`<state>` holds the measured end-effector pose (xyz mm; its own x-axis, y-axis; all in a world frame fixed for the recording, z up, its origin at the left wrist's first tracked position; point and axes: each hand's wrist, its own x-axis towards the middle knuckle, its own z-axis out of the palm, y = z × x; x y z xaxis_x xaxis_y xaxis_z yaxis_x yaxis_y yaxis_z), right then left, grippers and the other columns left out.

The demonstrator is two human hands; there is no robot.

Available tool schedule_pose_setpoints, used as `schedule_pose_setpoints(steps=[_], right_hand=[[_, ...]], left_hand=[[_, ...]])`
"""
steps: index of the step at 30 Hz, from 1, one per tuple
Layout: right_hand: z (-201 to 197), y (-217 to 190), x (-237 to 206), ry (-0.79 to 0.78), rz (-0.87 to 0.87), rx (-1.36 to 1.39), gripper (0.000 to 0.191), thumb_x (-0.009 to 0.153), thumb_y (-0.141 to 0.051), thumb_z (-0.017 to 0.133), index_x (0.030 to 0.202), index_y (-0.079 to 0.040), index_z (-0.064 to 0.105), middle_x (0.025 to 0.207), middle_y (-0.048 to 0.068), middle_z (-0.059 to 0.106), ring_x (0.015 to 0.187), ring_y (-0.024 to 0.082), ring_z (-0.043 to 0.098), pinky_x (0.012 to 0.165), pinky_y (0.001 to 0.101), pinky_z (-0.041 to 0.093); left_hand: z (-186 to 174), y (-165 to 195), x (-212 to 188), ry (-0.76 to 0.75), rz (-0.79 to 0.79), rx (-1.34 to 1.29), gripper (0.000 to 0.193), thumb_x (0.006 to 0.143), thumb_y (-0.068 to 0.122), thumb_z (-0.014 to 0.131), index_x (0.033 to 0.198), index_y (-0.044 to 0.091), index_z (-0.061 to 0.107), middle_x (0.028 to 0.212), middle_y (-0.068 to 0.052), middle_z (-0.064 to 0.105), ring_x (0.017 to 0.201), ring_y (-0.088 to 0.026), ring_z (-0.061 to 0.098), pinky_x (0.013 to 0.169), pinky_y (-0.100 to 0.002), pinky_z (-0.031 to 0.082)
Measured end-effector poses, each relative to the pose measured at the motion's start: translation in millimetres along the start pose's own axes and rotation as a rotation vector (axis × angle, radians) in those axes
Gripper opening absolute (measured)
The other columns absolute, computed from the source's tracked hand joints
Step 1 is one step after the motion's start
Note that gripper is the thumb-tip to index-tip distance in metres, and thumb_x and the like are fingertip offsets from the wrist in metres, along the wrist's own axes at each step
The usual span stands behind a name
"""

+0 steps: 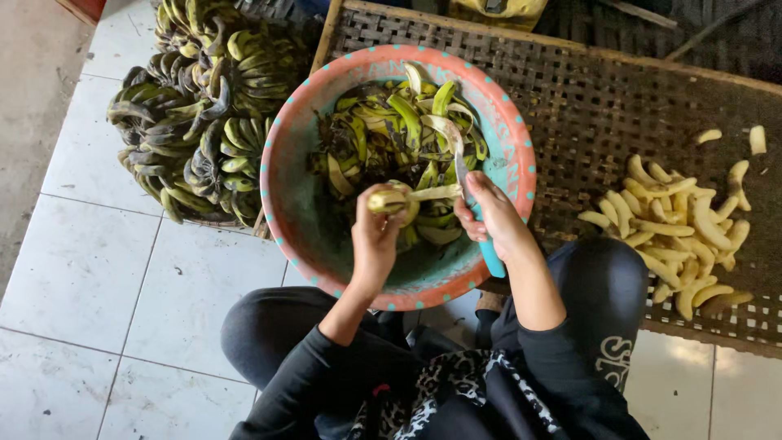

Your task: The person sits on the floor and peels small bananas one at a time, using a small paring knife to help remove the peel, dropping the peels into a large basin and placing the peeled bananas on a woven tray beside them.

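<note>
left grip: my left hand (376, 236) is closed around a half-peeled banana (389, 200), fingers wrapped tight, a strip of peel trailing off to the right.
right grip: my right hand (493, 216) is closed on a knife (472, 213) with a turquoise handle; the blade points up, just beside the banana's peel strip.
arm pose: both forearms reach up from the bottom of the frame in black sleeves, wrists bent inward, hands meeting over the bowl.
banana: pale flesh bared at the top, yellow-green skin below, held above the lower middle of the bowl.
bowl: the pink bowl (285, 138) with turquoise dots sits centre frame, its inside heaped with green and yellow peels (391, 130).
upper left: bunches of unpeeled green bananas (204, 114) on the tiled floor (81, 269).
right: peeled bananas (676, 228) piled on a woven mat (586, 106).
</note>
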<state>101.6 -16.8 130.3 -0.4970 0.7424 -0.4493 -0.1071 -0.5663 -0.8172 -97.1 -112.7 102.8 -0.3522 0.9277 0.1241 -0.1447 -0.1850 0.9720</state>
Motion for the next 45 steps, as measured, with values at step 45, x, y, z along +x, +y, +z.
schedule_pose_setpoints(steps=[45], right_hand=[[-57.3,-2.6,3.4,0.346,0.086,-0.719,0.040,0.109,-0.040,0.041,0.116,-0.002,0.052,0.068,0.008,0.054,0.054,0.016,0.050,0.050,0.0307,0.042]], left_hand=[[-19.3,61.6,93.8,-0.074,-0.184,-0.855,0.080,0.106,0.027,0.065,0.166,0.012,0.015,0.125,-0.013,0.057,0.117,-0.028,0.061,0.112,-0.047,0.049]])
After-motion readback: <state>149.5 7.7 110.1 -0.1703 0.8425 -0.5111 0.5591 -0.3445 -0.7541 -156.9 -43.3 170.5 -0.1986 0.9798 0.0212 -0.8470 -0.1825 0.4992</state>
